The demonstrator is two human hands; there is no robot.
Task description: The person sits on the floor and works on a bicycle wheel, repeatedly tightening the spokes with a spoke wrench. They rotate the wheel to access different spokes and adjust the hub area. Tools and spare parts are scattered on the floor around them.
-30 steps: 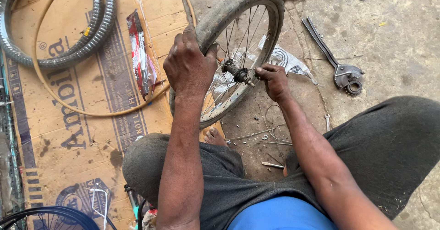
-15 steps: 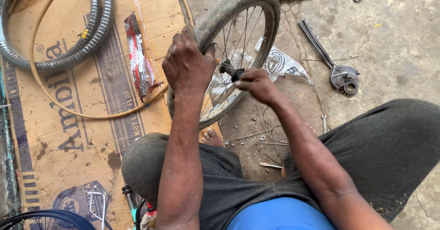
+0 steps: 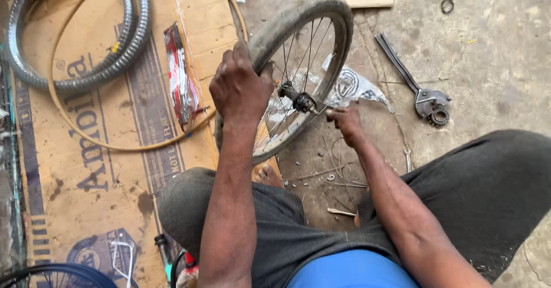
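On the concrete floor, between the seated person's knees, a small bicycle wheel is held upright on its edge, leaning slightly. Its dusty tyre is gripped near the top by the left hand, the fingers curled over the rubber and closed around it. The right hand is kept low beside the hub, its fingers pinched narrow near the axle end; whether anything is held between them cannot be told. Thin spokes are seen running from the hub to the rim.

Behind the wheel a crumpled plastic bag is spread on the floor. A flat metal wrench is laid well apart to the right, and a wooden strip is placed just beyond the tyre. To the left, a sheet of cardboard is covered by a coiled grey tyre, a tan rubber band loop and a red packet. Small loose spokes and nuts are scattered near the bare foot.
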